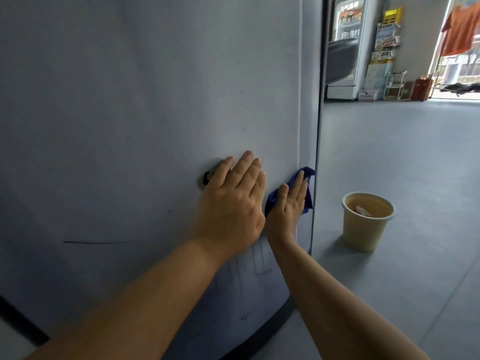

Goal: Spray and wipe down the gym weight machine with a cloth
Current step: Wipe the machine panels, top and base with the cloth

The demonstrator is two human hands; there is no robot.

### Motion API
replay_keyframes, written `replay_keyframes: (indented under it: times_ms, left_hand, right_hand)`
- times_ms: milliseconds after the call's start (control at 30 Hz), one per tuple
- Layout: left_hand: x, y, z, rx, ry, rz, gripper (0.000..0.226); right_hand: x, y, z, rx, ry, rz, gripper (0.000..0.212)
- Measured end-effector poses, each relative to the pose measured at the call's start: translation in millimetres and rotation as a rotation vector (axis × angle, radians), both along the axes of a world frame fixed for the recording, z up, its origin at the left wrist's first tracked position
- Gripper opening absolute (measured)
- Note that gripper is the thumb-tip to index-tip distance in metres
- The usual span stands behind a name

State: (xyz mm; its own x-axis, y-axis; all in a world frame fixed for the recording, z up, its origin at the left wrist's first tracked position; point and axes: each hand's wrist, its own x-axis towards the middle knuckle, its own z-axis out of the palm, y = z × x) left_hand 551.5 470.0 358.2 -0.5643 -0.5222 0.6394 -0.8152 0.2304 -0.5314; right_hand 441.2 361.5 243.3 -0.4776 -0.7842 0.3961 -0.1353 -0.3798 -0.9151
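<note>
The weight machine's pale grey side panel (130, 113) fills the left and middle of the view. My left hand (233, 201) lies flat on it with straight fingers, partly covering a small dark fitting (206, 178). Just to the right, my right hand (288, 206) presses a blue cloth (307, 178) flat against the panel near its right edge. The cloth shows above and beside the fingers; the part under the palm is hidden. No spray bottle is in view.
A beige bucket (363, 229) holding liquid stands on the grey floor (402, 152) to the right of the machine. At the far back stand a drinks fridge (348, 42), stacked boxes (384, 48) and a bright doorway (459, 61).
</note>
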Motion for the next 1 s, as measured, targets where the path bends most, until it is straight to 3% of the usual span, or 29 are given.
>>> replay_keyframes:
  times_ms: [200, 400, 600, 700, 867, 1000]
  left_hand:
    - [51.0, 34.4, -5.8, -0.054, -0.046, -0.006, 0.058]
    - [103.4, 64.5, -13.4, -0.074, -0.06, 0.026, 0.06]
    - [150.3, 80.5, 3.6, -0.197, 0.011, -0.041, 0.06]
    - [180.8, 95.0, 4.3, -0.202, -0.02, -0.062, 0.072]
    - [233.5, 112.7, 8.7, -0.172, -0.049, 0.024, 0.087]
    - [260.3, 118.4, 13.8, -0.193, -0.019, 0.096, 0.083]
  right_hand:
    - [28.0, 23.3, 24.9, 0.028, 0.067, -0.047, 0.08]
    - [78.8, 70.3, 64.9, -0.042, 0.21, -0.073, 0.072]
    - [149.4, 121.0, 81.1, -0.141, 0.515, -0.068, 0.071]
    - [168.0, 135.9, 77.1, -0.207, 0.582, -0.045, 0.07]
    - [198.3, 156.2, 73.3, -0.33, 0.67, -0.049, 0.074]
    - [220.7, 165.9, 74.2, -0.339, 0.702, -0.03, 0.077]
